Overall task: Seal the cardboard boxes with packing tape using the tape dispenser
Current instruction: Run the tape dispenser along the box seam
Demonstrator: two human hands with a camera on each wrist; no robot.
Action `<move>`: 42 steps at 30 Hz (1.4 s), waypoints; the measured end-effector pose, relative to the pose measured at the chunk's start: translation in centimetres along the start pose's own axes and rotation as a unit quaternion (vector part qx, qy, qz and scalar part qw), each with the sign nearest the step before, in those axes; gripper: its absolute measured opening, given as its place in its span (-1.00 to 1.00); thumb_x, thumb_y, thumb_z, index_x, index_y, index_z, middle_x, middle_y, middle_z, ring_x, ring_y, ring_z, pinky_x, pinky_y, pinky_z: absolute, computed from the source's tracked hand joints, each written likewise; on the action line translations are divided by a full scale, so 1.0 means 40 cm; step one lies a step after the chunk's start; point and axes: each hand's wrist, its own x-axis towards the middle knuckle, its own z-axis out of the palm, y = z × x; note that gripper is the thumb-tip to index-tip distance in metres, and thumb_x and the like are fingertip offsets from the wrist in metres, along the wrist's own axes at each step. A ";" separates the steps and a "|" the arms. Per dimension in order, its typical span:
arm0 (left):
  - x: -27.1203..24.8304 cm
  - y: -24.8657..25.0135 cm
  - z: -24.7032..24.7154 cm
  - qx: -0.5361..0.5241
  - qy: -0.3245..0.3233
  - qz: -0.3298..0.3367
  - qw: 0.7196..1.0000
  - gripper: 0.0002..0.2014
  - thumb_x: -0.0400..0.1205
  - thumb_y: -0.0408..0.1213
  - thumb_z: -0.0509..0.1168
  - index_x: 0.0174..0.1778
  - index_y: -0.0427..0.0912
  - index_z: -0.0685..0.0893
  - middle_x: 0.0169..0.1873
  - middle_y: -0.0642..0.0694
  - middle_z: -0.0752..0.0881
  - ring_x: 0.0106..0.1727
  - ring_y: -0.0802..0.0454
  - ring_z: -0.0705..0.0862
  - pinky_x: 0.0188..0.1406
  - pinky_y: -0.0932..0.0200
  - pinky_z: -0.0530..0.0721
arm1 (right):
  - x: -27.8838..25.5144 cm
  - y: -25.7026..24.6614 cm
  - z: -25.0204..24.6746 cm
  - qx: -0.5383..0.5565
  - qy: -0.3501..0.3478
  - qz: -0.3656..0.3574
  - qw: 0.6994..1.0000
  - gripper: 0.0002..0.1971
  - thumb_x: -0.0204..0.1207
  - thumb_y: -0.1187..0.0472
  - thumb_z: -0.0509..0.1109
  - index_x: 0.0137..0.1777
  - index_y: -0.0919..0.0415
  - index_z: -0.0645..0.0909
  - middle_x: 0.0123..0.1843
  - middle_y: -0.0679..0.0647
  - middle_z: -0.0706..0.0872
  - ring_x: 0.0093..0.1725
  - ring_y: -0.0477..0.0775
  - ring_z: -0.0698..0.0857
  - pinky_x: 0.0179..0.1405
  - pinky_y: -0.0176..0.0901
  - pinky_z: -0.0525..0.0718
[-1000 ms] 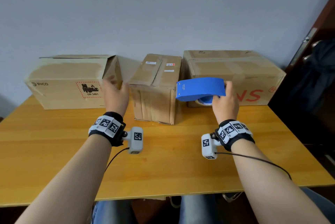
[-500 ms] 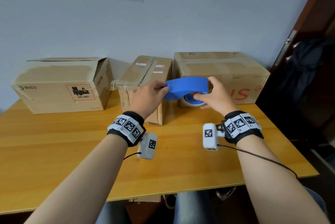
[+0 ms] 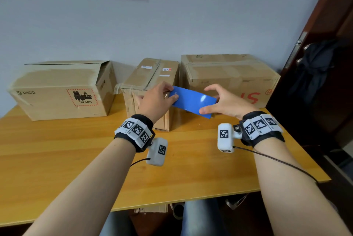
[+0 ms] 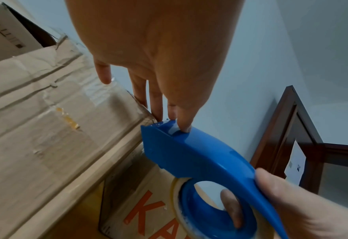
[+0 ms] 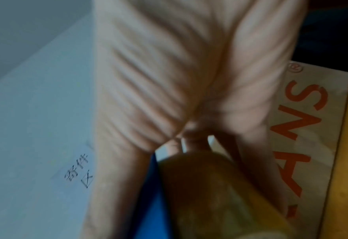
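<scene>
- The blue tape dispenser (image 3: 193, 102) is up off the counter (image 3: 76, 159), in front of the middle box (image 3: 152, 75), its long axis running roughly left-right.
- Its cutter end points toward the middle box and sits slightly higher than the roll end.
- Right hand (image 3: 227, 102) curls round the roll end, a finger through the hub.
- Left hand (image 3: 156, 100) pinches the tape (image 4: 174, 129) at the cutter end with its fingertips.

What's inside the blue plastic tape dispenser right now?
The blue plastic tape dispenser holds a roll of clear packing tape; a finger of the right hand hooks through its core. The cover hides how much remains.
</scene>
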 end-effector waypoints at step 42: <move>0.027 -0.019 0.030 0.095 0.088 -0.022 0.991 -0.87 0.66 0.04 0.32 0.01 0.14 0.71 -0.09 0.13 0.78 -0.02 0.00 0.72 0.27 -0.14 0.55 | -0.009 -0.057 -0.048 -0.065 0.026 -0.071 0.995 -0.52 0.38 -0.21 0.62 -0.51 0.07 0.53 -0.55 -0.08 0.52 -0.57 -0.11 0.46 -0.45 -0.19 0.32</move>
